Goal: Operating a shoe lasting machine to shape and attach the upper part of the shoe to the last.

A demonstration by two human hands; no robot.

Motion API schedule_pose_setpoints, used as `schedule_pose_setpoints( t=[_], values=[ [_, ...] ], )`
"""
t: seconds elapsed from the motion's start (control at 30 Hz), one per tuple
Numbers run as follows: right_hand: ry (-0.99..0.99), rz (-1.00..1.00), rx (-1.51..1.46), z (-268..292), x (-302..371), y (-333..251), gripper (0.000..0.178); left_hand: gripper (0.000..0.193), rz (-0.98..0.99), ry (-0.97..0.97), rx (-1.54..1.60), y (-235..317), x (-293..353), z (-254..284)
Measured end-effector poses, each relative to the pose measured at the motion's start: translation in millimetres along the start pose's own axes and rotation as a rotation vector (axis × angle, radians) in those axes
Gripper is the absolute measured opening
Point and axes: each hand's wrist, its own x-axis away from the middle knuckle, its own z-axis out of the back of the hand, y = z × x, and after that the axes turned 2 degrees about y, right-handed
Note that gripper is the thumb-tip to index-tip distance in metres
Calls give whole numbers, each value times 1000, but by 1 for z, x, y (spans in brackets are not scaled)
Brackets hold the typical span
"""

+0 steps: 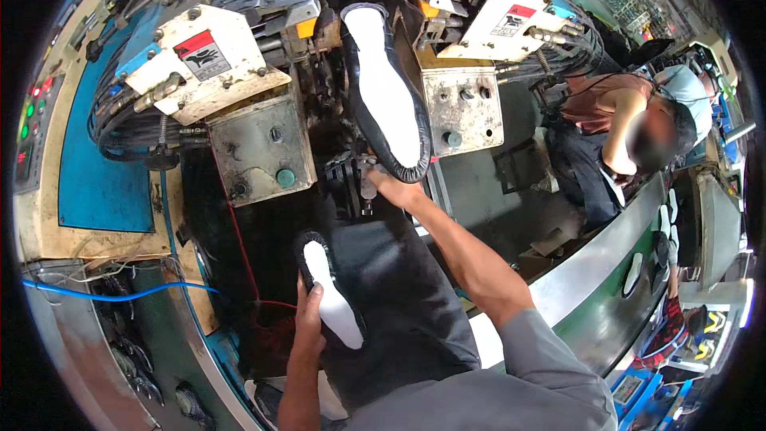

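My left hand (309, 311), closed, holds a black shoe upper with a white insole board (332, 295) over my lap, sole side up, thumb on the white face. A second, larger-looking black shoe upper (381, 88) sits sole up in the middle of the machine, its far end between the two white guard plates. My right hand (391, 188) is just below this shoe's near end, next to a metal fitting (368, 184). The shoe and fitting partly hide its fingers, so I cannot tell what they grip.
Metal boxes with green buttons (285, 177) flank the shoe. A lit control panel (33, 124) stands at the left, and a blue hose (120, 297) crosses below it. Shoes lie in a trough (191, 403) at lower left. On the right, a conveyor (590, 303) carries shoe parts, with a seated co-worker (594, 136) beyond.
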Motion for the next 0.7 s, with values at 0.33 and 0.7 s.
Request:
schedule_pose_setpoints(
  t=[0.33, 0.7],
  values=[
    [-158, 172, 130, 27, 54, -14, 47, 79, -16, 10, 80, 2, -8, -11],
    [295, 701, 858, 65, -1, -137, 71, 72, -117, -64, 45, 14, 9, -41]
  ],
)
